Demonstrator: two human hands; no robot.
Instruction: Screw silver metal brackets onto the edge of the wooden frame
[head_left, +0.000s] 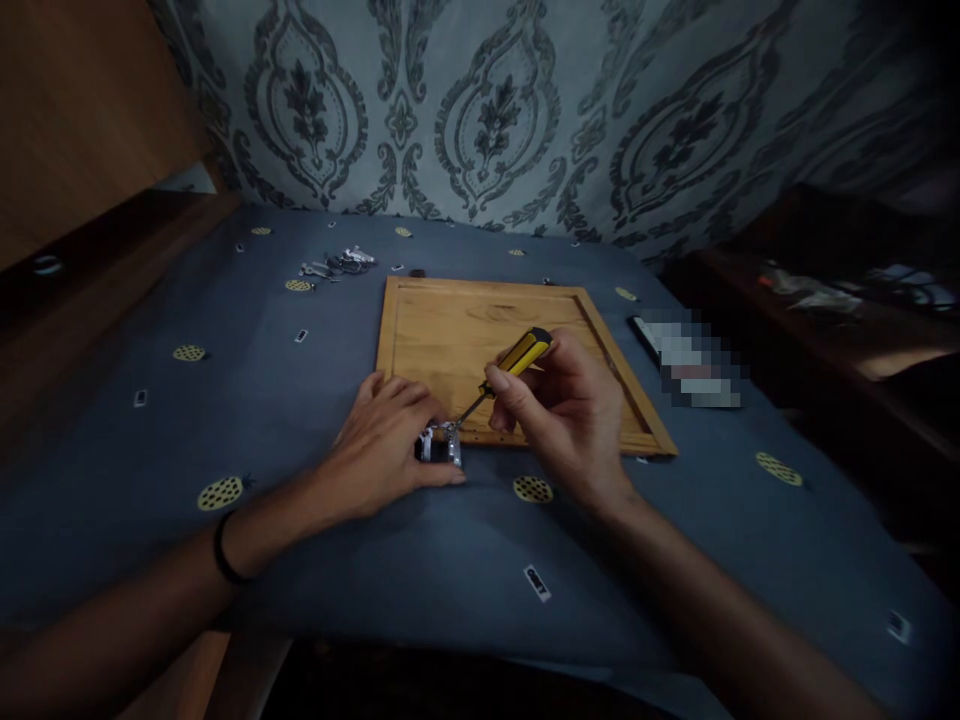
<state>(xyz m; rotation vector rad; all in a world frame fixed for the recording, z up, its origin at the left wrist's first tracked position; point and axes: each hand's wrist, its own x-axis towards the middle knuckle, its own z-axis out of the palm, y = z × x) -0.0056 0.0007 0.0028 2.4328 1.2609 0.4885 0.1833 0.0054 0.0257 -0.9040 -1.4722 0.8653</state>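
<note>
A wooden framed panel point(427, 340) lies flat on a blue patterned cloth. At its near edge sits a small metal hinge point(441, 445). My left hand point(382, 445) is closed around that hinge, pressing it against the panel's edge. My right hand point(566, 415) grips a screwdriver point(510, 365) with a yellow and black handle. Its thin shaft slopes down to the left, and the tip rests on the hinge.
More metal hinges point(337, 265) lie in a small heap on the cloth beyond the panel's far left corner. A flat blurred object point(690, 360) lies to the panel's right. Patterned wallpaper stands behind; wooden furniture flanks both sides.
</note>
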